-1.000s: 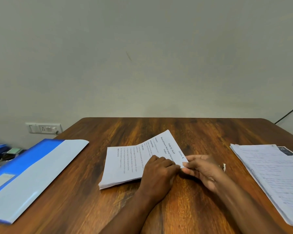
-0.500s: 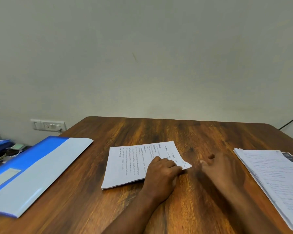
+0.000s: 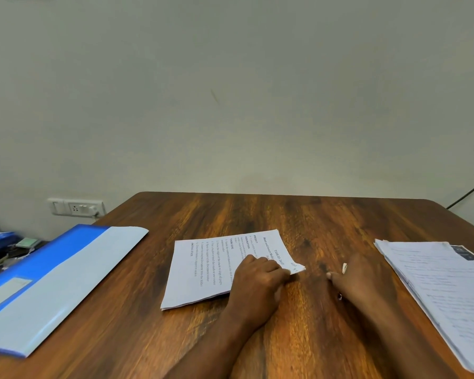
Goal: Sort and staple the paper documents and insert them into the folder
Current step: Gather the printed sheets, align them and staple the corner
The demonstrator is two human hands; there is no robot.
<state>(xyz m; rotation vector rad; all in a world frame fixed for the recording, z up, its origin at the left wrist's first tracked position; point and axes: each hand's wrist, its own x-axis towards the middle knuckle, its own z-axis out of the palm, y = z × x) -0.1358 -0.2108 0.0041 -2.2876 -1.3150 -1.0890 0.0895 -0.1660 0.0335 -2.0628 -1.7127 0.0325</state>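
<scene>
Wooden table (image 3: 285,214), left hand (image 3: 257,280) gripping printed sheets (image 3: 203,272), right hand (image 3: 359,280) blurred, grip unclear, blue folder (image 3: 52,280) left.

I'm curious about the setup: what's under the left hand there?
The left hand rests on the near right corner of a printed paper stack lying on the wooden table. The text beneath it is covered.

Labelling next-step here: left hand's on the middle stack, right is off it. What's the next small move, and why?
Probably square the middle stack with both hands. The left hand pins its curled near corner, the right hand lies on the table beside it, blurred, and no stapler is in view.
</scene>
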